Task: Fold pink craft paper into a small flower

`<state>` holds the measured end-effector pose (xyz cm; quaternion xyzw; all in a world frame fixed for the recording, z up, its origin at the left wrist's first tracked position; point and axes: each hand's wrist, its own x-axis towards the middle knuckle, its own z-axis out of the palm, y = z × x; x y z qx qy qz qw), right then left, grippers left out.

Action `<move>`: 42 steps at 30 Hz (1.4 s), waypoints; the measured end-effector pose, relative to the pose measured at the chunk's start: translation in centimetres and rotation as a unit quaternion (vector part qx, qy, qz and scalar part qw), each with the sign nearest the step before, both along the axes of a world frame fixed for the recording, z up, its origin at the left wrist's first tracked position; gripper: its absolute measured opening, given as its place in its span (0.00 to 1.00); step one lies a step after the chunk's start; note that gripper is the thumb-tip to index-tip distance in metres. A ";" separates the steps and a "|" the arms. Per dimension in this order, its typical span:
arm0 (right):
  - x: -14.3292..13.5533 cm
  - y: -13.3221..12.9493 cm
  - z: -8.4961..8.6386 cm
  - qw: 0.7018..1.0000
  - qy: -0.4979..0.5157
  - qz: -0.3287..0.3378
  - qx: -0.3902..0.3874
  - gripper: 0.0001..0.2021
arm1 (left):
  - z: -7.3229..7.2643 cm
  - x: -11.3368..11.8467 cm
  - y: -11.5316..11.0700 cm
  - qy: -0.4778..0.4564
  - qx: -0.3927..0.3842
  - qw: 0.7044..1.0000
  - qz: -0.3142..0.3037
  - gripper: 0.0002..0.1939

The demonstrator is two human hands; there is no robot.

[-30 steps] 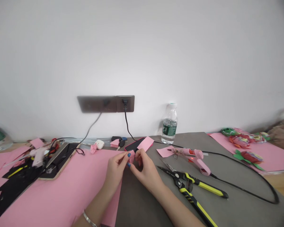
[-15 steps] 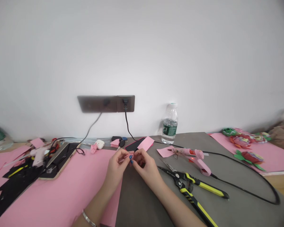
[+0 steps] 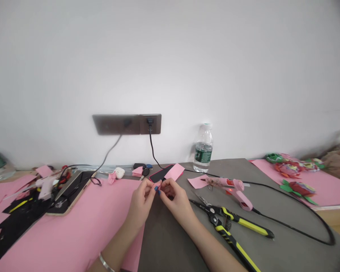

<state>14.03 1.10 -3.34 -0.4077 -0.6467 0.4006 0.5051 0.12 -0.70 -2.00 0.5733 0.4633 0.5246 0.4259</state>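
Note:
My left hand [image 3: 141, 200] and my right hand [image 3: 176, 198] meet above the grey mat, fingertips touching. Both pinch a small piece of pink paper [image 3: 158, 184], mostly hidden by the fingers. Just behind them lies a dark phone [image 3: 159, 175] with a pink paper strip [image 3: 174, 172] across its right end. To the right of my right hand rest a pink glue gun [image 3: 238, 192], its tip over another pink paper strip [image 3: 197, 182], and open pliers [image 3: 215, 215] with yellow-black handles. Beneath my left forearm spreads a large pink sheet [image 3: 99, 219].
A water bottle [image 3: 203, 151] stands against the wall. Black cable [image 3: 297, 226] loops across the right side. Paper flowers [image 3: 299, 189] lie on pink paper at far right. On the left are a second phone [image 3: 69, 192], another glue gun [image 3: 46, 187], keys [image 3: 145, 172] and a white earphone case [image 3: 119, 173].
The fingertips have shifted slightly around the pink paper piece, and the left hand has turned a little. Everything else stays where it was.

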 end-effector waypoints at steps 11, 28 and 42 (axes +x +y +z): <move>0.3 0.4 -0.3 0.997 0.037 0.042 -0.050 0.06 | -0.1 -0.1 0.0 0.007 0.001 1.000 0.017 0.10; 0.6 0.9 -0.7 0.985 0.105 0.100 -0.095 0.06 | -0.4 -0.3 0.4 -0.040 -0.005 0.999 0.015 0.11; 0.6 0.9 -0.7 0.983 0.110 0.099 -0.105 0.08 | -0.3 -0.4 0.2 -0.009 0.000 1.000 0.019 0.11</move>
